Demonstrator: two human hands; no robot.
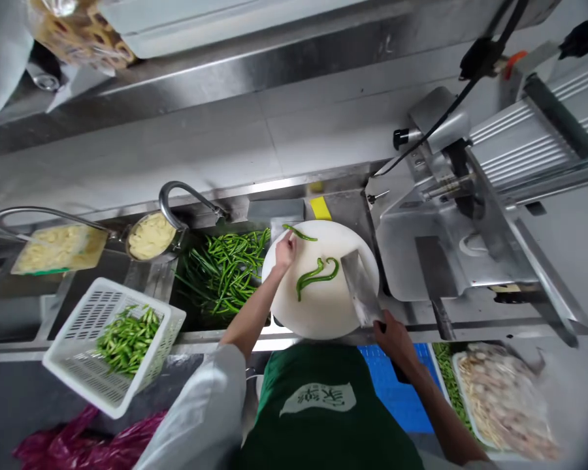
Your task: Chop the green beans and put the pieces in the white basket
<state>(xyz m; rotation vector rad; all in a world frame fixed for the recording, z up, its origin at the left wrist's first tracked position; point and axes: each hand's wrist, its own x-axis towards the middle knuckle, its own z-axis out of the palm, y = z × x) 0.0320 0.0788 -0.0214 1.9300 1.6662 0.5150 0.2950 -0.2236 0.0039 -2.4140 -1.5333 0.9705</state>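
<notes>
- Our left hand (285, 251) pinches 1 pepper (300, 232) at its stem end.
- Our right hand (394, 337) grips the cleaver (361, 287); 2 peppers (316, 275) lie between our hands, lengthwise left-right.

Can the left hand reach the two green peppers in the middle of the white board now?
Probably yes. The left hand is already over the board, and nothing lies between it and the peppers; the knife sits on their other side.
</notes>
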